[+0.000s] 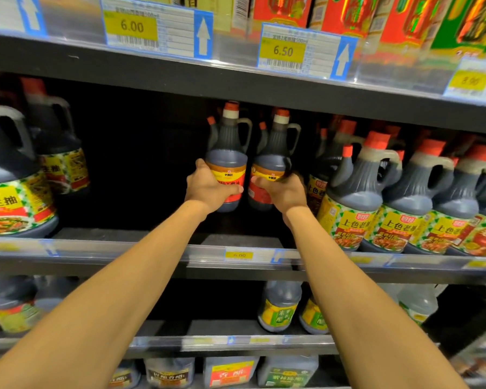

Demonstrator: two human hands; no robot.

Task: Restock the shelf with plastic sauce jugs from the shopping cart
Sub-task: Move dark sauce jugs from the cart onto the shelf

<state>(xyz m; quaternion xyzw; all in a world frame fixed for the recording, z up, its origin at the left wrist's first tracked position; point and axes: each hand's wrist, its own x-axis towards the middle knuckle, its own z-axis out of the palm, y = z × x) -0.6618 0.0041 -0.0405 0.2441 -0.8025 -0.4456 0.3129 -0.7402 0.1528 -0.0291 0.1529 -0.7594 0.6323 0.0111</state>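
Both arms reach into the dark gap of the middle shelf (157, 249). My left hand (208, 188) grips the label band of a dark sauce jug (227, 153) with a red cap and a red-yellow label. My right hand (282, 192) grips a second, matching jug (274, 154) just to its right. Both jugs stand upright side by side, deep in the shelf bay. Whether their bases rest on the shelf board is hidden by my hands. The shopping cart is out of view.
Large handled jugs (14, 189) fill the shelf's left end, and a row of similar jugs (399, 209) crowds the right. A dark open bay lies left of the held jugs. Price tags (282, 51) line the upper shelf edge; smaller bottles (279, 307) stand on the shelf below.
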